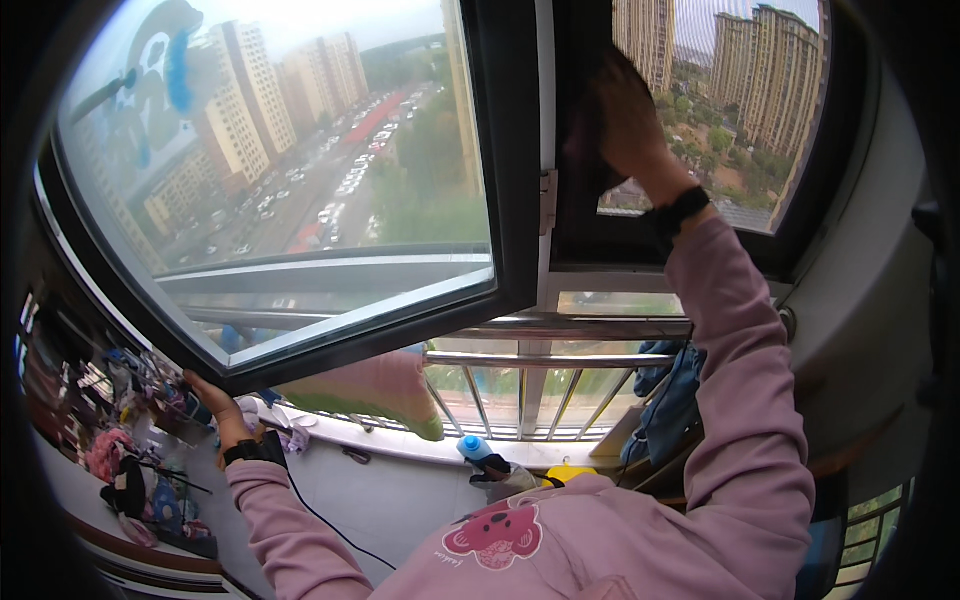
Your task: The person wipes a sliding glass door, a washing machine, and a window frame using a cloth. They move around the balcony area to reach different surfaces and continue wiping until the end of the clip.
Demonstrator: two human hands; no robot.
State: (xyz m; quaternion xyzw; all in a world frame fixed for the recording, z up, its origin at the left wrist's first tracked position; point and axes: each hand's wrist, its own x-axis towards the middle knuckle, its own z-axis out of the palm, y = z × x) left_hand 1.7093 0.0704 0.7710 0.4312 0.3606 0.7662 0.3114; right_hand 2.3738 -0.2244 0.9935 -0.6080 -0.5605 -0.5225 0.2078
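A dark-framed window sash (517, 150) stands swung open at the left, its glass tilted toward me. My left hand (217, 409) grips the lower outer corner of that sash. Higher up on the right, my right hand (634, 124) lies against the dark frame of a screened window (720, 112). Under its palm and fingers is what looks like a dark cloth (585, 142), hard to tell from the black frame in the shadow. A metal hinge (549, 201) joins the open sash to the post between the two windows.
Metal railings (540, 360) run below the windows, with a striped blanket (375, 390) and blue denim (660, 412) over them. A blue-topped bottle (473, 448) stands by the sill. Clothes on a hanging rack (150, 480) crowd the left. A black cable (322, 517) hangs near my left wrist.
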